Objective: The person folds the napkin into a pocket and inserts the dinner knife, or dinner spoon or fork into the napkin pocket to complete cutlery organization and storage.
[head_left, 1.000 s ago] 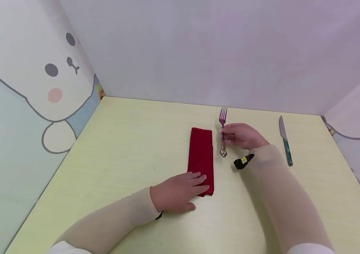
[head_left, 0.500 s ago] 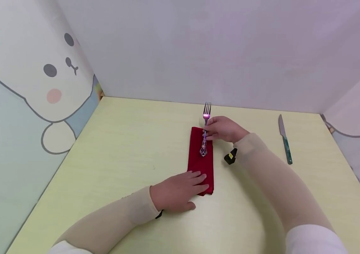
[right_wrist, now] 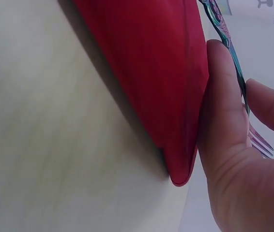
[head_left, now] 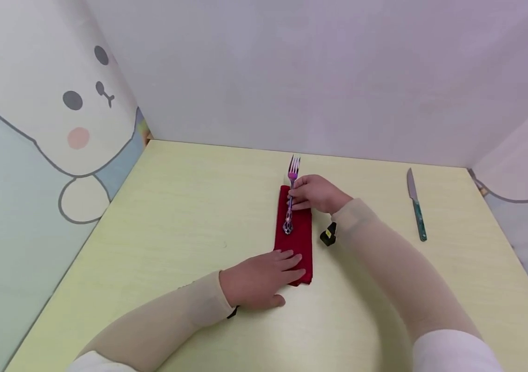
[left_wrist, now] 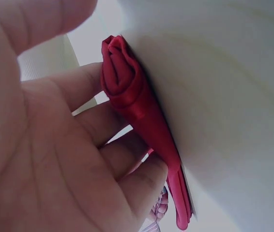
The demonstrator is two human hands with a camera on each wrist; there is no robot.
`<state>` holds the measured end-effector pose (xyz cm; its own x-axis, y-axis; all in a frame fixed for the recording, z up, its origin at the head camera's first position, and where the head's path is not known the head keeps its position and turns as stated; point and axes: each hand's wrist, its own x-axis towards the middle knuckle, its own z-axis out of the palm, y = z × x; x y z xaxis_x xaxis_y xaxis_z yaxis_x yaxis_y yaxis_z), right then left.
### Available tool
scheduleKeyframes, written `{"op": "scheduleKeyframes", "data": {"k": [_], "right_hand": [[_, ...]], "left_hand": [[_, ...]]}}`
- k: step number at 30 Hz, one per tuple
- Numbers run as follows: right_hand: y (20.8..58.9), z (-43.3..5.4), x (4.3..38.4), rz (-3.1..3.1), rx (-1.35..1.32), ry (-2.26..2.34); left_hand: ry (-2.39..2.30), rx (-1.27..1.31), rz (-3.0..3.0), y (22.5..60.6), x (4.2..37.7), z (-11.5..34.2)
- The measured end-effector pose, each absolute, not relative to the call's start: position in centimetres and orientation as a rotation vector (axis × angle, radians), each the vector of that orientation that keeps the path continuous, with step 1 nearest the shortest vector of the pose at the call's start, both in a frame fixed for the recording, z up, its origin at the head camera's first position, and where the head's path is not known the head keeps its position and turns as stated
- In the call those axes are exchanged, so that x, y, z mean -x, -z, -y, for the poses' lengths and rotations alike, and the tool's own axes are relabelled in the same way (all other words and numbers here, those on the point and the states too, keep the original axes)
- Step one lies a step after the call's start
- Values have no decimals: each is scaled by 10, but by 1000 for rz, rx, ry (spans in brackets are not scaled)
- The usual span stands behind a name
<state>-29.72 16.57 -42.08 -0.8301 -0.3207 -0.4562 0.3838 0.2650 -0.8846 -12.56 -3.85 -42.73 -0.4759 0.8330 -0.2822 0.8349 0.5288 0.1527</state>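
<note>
A folded red cloth napkin [head_left: 299,237] lies lengthwise on the table. My left hand [head_left: 262,281] rests on its near end with fingers spread and straight. In the left wrist view the rolled-looking folds of the napkin [left_wrist: 142,116] show beneath those fingers. At the far end, my right hand [head_left: 317,194] pinches a metal fork [head_left: 289,213] with an ornate handle between thumb and fingers. The fork is over the napkin, tines pointing away. The right wrist view has the fork [right_wrist: 222,28] between thumb and finger, with the thumb side against or very near the cloth.
A knife [head_left: 415,204] with a green handle lies on the pale yellow table [head_left: 198,206] to the right, blade pointing away. Behind the table hangs a plain light curtain [head_left: 264,77]. Cartoon-printed curtains [head_left: 26,150] stand at the sides.
My right hand has carried the fork leftward, from beside the napkin to over its far half, then slightly lower. The left hand stays in place on the napkin.
</note>
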Motion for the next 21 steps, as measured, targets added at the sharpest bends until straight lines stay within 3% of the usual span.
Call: {"op": "scheduleKeyframes", "data": {"k": [21], "right_hand": [[427,-152,258,-2059,-112,1500]], "left_hand": [[30,-1426,-2473,429,125,40]]}}
